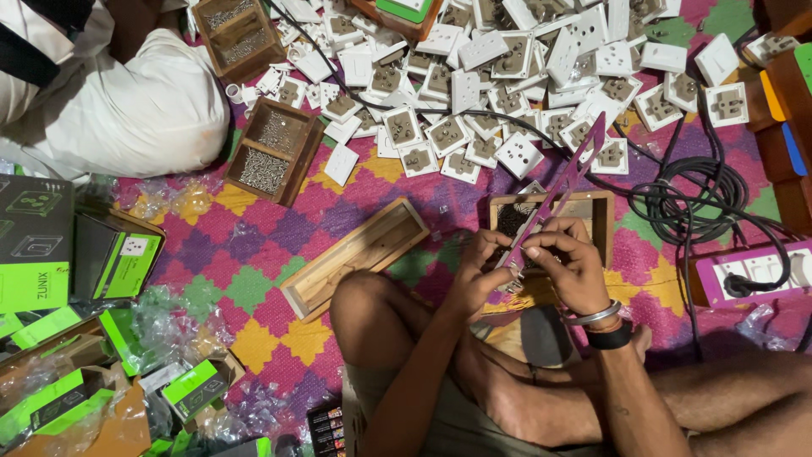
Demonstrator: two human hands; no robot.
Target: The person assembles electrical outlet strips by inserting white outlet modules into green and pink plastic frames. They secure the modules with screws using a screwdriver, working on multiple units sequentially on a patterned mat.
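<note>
A small white socket part sits pinched between both hands, just in front of a wooden tray. The left hand grips it with closed fingers; the right hand closes on a pink screwdriver slanting across that tray. Beyond the tray lies a heap of white sockets.

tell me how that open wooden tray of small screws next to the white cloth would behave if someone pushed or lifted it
The wooden tray looks rigid, so it should slide across the patterned mat as one piece. Heaped with small metal screws, it is probably heavy for its size. It has no lid, so tilting it would likely spill them.
</note>
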